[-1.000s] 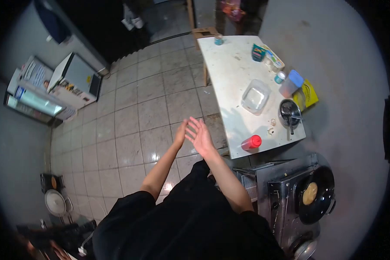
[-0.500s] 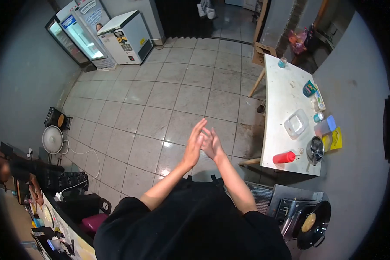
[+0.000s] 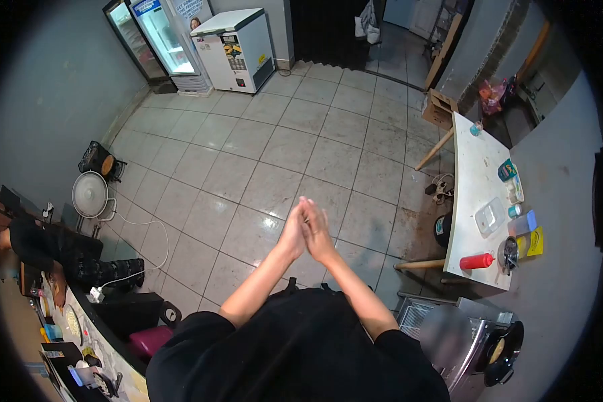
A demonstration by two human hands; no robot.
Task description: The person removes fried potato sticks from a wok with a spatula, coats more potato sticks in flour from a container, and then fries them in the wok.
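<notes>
My left hand (image 3: 292, 231) and my right hand (image 3: 318, 234) are raised in front of my chest, palms pressed together with the fingers pointing forward. The fingers look extended and slightly blurred. No object shows between the hands. Beneath them lies the grey tiled floor (image 3: 268, 191).
On the right, a white table (image 3: 465, 174) bears a red bottle (image 3: 476, 261), a clear container (image 3: 490, 218) and a metal bowl (image 3: 507, 254). A black pan (image 3: 512, 345) sits on the stove at lower right. Another person (image 3: 37, 244) is at the left counter. A white freezer (image 3: 238, 57) stands ahead.
My hands have come together, with the gap between the palms closed. The view has turned left, so the table and freezer appear farther right.
</notes>
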